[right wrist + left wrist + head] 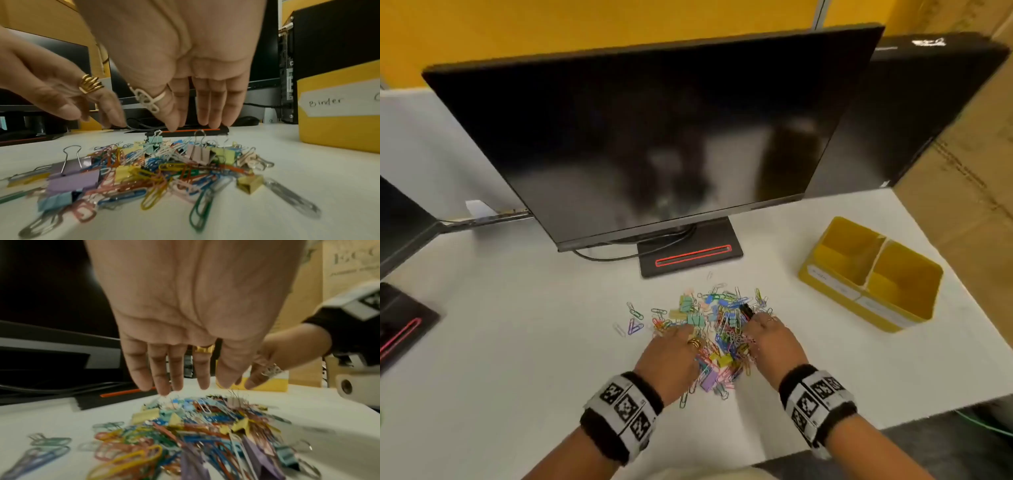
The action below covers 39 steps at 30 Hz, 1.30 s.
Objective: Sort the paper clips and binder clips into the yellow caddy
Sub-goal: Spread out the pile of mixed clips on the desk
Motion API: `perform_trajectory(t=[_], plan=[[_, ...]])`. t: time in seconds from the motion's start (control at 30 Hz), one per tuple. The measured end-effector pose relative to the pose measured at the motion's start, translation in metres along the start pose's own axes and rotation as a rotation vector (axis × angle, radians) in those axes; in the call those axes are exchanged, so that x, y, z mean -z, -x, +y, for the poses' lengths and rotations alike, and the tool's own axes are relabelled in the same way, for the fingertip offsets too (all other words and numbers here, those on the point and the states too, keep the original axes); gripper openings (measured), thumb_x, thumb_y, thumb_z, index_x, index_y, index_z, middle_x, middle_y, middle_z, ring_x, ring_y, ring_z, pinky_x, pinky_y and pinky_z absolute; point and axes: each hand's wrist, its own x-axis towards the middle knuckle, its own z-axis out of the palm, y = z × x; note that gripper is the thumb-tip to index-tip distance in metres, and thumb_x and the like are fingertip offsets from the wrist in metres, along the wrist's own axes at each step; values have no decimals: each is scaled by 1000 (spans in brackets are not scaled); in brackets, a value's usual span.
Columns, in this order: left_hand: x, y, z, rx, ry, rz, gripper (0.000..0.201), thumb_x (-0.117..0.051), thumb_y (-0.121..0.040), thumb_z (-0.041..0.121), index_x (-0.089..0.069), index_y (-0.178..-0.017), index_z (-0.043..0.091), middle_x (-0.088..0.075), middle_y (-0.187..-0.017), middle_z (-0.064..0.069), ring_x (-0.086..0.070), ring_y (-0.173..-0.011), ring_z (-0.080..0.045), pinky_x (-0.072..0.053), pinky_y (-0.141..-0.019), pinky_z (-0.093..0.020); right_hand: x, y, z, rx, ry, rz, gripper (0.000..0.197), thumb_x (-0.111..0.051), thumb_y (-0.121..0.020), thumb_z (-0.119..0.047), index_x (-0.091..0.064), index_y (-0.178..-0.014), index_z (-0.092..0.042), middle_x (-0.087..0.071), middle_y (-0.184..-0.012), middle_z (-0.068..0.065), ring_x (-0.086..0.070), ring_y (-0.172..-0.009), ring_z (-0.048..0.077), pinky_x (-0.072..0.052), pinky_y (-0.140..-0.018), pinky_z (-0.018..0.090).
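Note:
A heap of coloured paper clips and binder clips [717,330] lies on the white desk in front of the monitor stand. My left hand [677,339] hovers low over the heap's left side, and its fingers [158,378] point straight down and hold nothing. My right hand [761,327] hovers over the right side, its fingers [213,110] straight too and just above the clips [154,167]. The yellow caddy [825,274] stands to the right with two compartments that look empty. A label reading "Binder" sits on the caddy's front [339,136].
A large dark monitor [654,137] on a black stand base [688,257] with cables stands just behind the heap. A second monitor [928,102] and a cardboard box [969,171] are at the right. Another stand base [400,329] is at the left. The desk edge [893,414] runs close to my right wrist.

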Motion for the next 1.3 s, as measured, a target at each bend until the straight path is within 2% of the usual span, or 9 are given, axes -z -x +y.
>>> perform_trajectory(t=[0.13,0.23,0.53,0.77,0.87,1.0,1.07,1.2,1.3], plan=[[-11,-22,17,-132,-121,-55,37,-43,-92,15,-55,-126,7,-15,-157,-4,-21,-142,-25,-26,-115,-46,-3,-7,0,-62,-12,52,37,-53,-78,10,-60,-110,-7,-62,-112,16,-63,-93,34,-53,-74,37],[-20,-32,16,-190,-248,-219,54,-37,-96,25,-20,-147,20,4,-160,0,-1,-147,-25,-9,-119,-49,-2,-14,9,-69,-100,-15,37,-44,-88,2,-54,-121,-12,-56,-122,12,-58,-106,30,-50,-84,35],[-24,-29,-20,25,-323,-319,59,-17,-99,44,13,-147,27,23,-156,0,20,-145,-24,5,-118,-52,-5,-29,24,18,-195,-65,33,-49,-88,0,-63,-111,-20,-61,-115,6,-59,-103,27,-53,-81,34],[-24,-25,-13,1,-250,-124,55,-38,-95,22,-20,-148,22,1,-160,-2,-2,-148,-27,-7,-119,-49,16,-40,55,-52,-354,81,20,-59,-85,-3,-69,-98,-13,-70,-100,9,-62,-95,26,-48,-82,32],[-27,-27,1,-120,-158,35,49,-55,-81,21,-53,-129,29,-42,-147,-7,-45,-132,-31,-40,-104,-49,18,-46,74,-120,-345,100,20,-58,-82,-1,-70,-94,-13,-70,-97,10,-62,-92,26,-46,-78,29],[-44,-27,-3,-36,-236,-135,58,-30,-100,29,-1,-149,24,25,-149,4,8,-147,-28,-6,-118,-50,11,-42,95,-189,-364,89,23,-56,-81,1,-69,-94,-13,-71,-98,11,-63,-94,27,-51,-80,33],[-45,-27,-7,13,-283,-159,58,-25,-101,27,8,-148,23,32,-147,4,16,-146,-27,-2,-118,-51,10,-35,99,-210,-311,107,26,-56,-84,-4,-64,-107,-12,-64,-111,12,-58,-107,31,-49,-88,38],[-30,-30,-14,68,-260,-25,55,-39,-97,24,-18,-148,24,-7,-159,2,-7,-147,-27,-10,-119,-51,11,-16,90,-161,-296,128,39,-60,-85,-13,-51,-123,-11,-51,-123,12,-50,-115,29,-43,-96,34],[-8,-35,-1,28,-240,211,33,-63,-82,22,-66,-115,26,-64,-122,4,-60,-111,-19,-46,-99,-36,8,-6,79,-93,-250,-79,30,-62,-85,-22,-56,-114,-16,-58,-114,7,-56,-105,25,-47,-91,32]])
